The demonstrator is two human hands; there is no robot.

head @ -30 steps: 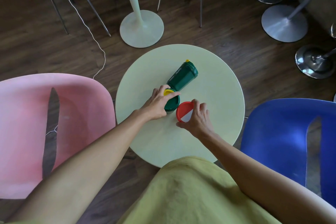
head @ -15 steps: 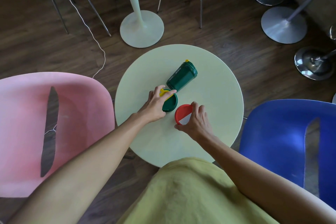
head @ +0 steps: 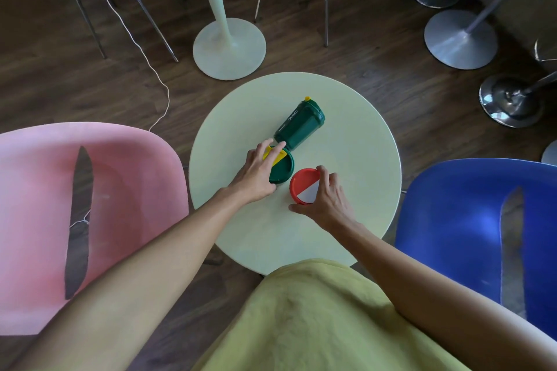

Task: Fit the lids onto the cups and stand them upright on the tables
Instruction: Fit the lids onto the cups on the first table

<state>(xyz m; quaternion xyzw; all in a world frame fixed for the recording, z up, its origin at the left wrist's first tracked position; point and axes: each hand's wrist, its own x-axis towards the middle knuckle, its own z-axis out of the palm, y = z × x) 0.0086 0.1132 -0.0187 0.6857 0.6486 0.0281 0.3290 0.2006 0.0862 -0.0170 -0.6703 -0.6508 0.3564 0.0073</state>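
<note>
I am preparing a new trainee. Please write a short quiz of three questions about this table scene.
1. True or false: the green cup stands upright.
2. Which hand touches the red lid? A left, B right.
3. Fill in: the left hand rests on the ____ lid.

Key: 1 false, it lies on its side on the round table. 2 B, the right hand. 3 green.

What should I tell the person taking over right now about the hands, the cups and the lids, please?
Left hand: resting on the green lid, fingers on its yellow flap; not lifted.
Right hand: fingers around the red lid, which sits on the round table.
Green cup: lying on its side, touching the green lid.
Done: nothing fitted yet.
Left: lid the green cup and stand it upright; no cup for the red lid is in view.
</note>
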